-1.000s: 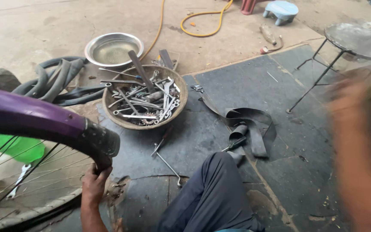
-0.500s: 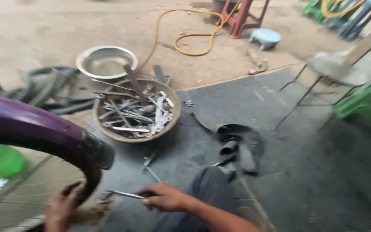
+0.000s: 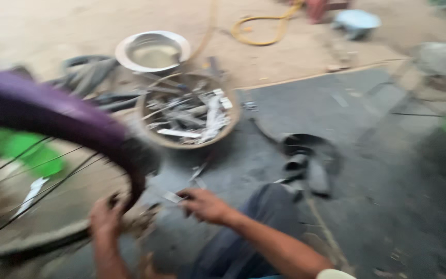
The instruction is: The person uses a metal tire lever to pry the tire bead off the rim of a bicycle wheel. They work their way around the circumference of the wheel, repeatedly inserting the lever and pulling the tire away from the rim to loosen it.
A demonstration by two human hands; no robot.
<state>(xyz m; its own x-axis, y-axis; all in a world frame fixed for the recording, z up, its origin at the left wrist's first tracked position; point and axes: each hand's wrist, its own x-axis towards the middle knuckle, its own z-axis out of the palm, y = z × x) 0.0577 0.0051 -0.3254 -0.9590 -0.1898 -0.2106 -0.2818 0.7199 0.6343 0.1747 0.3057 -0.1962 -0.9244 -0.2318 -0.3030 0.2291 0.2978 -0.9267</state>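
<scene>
The picture is blurred. My left hand point(image 3: 105, 219) grips the lower part of a bicycle wheel with a purple tyre point(image 3: 63, 121) and thin spokes, at the left. My right hand point(image 3: 204, 204) sits just right of the wheel, closed on a thin metal tool point(image 3: 174, 197) that points toward the rim. My knee in dark trousers point(image 3: 264, 217) is below it. A shallow bowl full of spanners and other metal tools point(image 3: 189, 111) stands on the ground a little beyond my hands.
An empty metal bowl point(image 3: 153, 50) stands behind the tool bowl. A black inner tube point(image 3: 308, 157) lies on the dark mat to the right. Old tyres point(image 3: 86, 72), a yellow hose point(image 3: 261, 31), a green object point(image 3: 19, 147) and a small blue stool point(image 3: 357, 20) lie around.
My right hand came down from the right, took up a thin metal tool and moved it to the wheel rim. The view shifted left and down.
</scene>
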